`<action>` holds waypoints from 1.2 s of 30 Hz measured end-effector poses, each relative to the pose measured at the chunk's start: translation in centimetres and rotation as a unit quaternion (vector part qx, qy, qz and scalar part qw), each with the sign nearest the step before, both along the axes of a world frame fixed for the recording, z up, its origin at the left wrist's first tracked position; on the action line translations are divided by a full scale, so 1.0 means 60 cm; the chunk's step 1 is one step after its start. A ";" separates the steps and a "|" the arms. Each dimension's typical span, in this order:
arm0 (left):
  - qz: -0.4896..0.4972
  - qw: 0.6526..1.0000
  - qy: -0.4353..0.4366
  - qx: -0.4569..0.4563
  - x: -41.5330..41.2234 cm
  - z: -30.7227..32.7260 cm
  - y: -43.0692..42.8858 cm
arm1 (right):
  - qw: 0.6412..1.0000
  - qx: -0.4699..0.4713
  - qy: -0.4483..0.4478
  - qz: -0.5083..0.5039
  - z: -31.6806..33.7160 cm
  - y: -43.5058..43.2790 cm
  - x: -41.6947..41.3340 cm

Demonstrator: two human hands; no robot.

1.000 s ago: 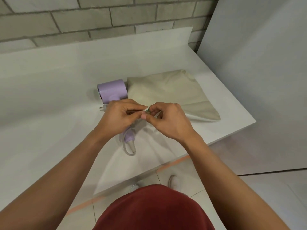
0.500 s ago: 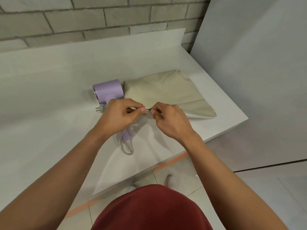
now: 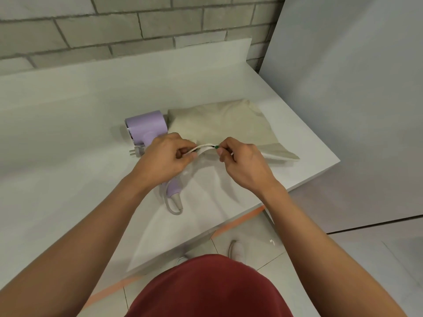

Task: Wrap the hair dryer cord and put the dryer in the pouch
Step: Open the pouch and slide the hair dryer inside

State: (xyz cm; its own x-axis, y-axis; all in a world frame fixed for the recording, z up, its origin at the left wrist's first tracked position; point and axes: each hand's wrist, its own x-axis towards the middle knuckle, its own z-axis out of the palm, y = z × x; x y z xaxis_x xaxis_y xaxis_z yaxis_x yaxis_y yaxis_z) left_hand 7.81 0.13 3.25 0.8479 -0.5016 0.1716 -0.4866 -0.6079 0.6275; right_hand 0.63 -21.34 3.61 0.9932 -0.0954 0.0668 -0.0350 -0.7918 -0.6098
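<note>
Lying on its side on a white counter [image 3: 68, 133], a lilac hair dryer [image 3: 146, 124] is seen just beside a flat beige pouch [image 3: 219, 124]; the two touch or nearly touch. The handle is partly covered by the left hand [image 3: 162, 161]. A grey-white cord [image 3: 170, 205] loops from the handle's end, and a plug [image 3: 136, 152] rests by the dryer's barrel.

A thin white strand [image 3: 204, 146] is stretched between both hands above the counter. It is pinched by the curled fingers and thumb of the left hand, and its green tip is pinched between thumb and forefinger of the right hand [image 3: 245, 163].

Bare counter is spread wide to the left. One corner of the pouch lies near the counter's right edge. The front edge runs diagonally above a tiled floor [image 3: 251, 248]. A brick wall [image 3: 137, 24] stands behind.
</note>
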 end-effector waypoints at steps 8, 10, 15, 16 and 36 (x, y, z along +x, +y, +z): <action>0.051 0.996 0.069 -0.020 0.015 0.020 0.004 | 0.998 -0.034 0.022 -0.043 -0.007 -0.043 0.002; 0.068 0.994 0.085 -0.027 0.019 0.020 0.008 | 0.997 -0.035 0.025 -0.059 -0.008 -0.060 -0.001; 0.112 0.993 0.036 -0.030 0.021 0.027 0.011 | 0.993 -0.042 0.046 -0.098 -0.008 -0.109 -0.007; 0.115 0.992 0.029 -0.033 0.021 0.027 0.010 | 0.993 -0.043 0.048 -0.102 -0.008 -0.117 -0.008; 0.165 0.983 -0.059 -0.056 0.029 0.012 0.016 | 0.963 -0.075 0.076 -0.249 -0.015 -0.254 -0.027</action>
State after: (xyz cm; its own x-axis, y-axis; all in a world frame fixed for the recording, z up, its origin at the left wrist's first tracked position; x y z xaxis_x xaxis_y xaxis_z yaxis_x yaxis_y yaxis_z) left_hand 9.55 1.06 3.98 0.9321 -0.1760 0.3166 -0.3483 -0.6753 0.6501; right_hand -0.97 -36.58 2.68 0.8263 -0.5627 -0.0263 -0.5131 -0.7326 -0.4472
